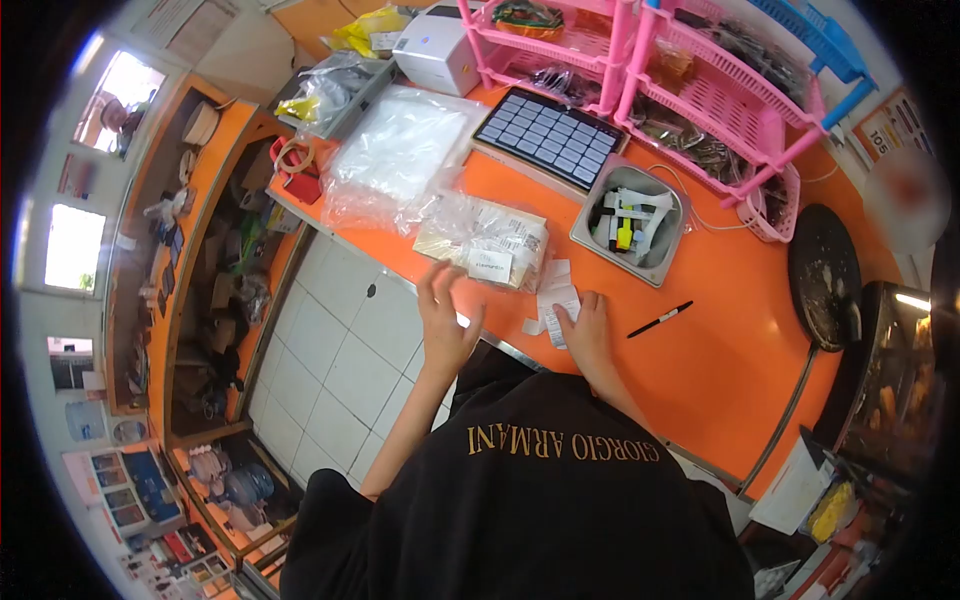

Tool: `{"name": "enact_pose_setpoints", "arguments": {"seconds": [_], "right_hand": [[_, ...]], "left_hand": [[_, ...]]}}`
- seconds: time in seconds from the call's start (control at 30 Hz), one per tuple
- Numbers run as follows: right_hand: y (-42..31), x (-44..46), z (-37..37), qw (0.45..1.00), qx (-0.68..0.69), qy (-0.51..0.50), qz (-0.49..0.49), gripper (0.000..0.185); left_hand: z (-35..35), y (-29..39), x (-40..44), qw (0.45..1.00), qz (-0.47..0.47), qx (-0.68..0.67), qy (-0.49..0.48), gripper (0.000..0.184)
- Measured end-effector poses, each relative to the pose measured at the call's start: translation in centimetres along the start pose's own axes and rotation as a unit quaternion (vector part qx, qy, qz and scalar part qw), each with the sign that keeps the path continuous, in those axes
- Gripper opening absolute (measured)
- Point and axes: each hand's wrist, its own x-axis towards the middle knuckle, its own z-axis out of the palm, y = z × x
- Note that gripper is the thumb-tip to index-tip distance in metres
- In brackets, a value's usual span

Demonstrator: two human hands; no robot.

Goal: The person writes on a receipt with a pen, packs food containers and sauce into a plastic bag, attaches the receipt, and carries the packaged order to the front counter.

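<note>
My left hand [450, 318] is raised at the counter's front edge, its fingers apart and slightly curled, holding nothing. Just beyond its fingertips lies a package wrapped in clear plastic [525, 232], with a small white label [490, 265] on its near side. My right hand [590, 338] rests on the orange counter with thumb and fingers apart. Its thumb touches the edge of a printed paper slip [558, 300], which lies partly beside the package. To the right of that hand a black pen [660, 319] lies on the counter.
A metal tray [655, 268] holds markers. Behind it are a tablet-like panel of labelled keys [550, 136] and pink shelf baskets [720, 110]. Clear plastic bags [400, 140], a red tape dispenser [300, 180] and a white printer [437, 52] stand left. A dark round pan [822, 270] is at right.
</note>
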Motion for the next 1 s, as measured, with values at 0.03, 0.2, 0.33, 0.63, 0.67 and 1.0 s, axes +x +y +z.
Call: {"name": "enact_pose_setpoints", "arguments": {"seconds": [0.03,0.2,0.33,0.63,0.67,1.0], "right_hand": [[-0.4,-0.3,0.3,0.999,-0.004,0.03,-0.037,0.049],[-2.1,1.2,1.4,0.998,-0.06,-0.023,0.009,0.059],[-1.0,3.0,2.5,0.994,-0.071,-0.078,0.015,0.054],[-0.2,1.8,2.0,0.989,0.079,-0.081,0.092,0.034],[-0.6,1.7,2.2,0.99,0.137,0.007,0.007,0.035],[-9.0,5.4,11.7,0.972,0.214,0.095,-0.001,0.036]], "left_hand": [[0.1,-0.8,0.5,0.998,-0.012,0.001,0.066,0.051],[-0.2,-5.7,5.1,0.993,-0.059,0.062,0.084,0.056],[-0.7,-5.8,9.6,0.988,-0.13,-0.086,0.014,0.054],[2.0,-5.1,10.3,0.979,-0.034,-0.178,-0.097,0.028],[2.3,-5.0,9.4,0.978,-0.022,-0.199,-0.062,0.028],[-14.9,-11.7,1.4,0.966,0.092,-0.238,0.043,0.024]]}}
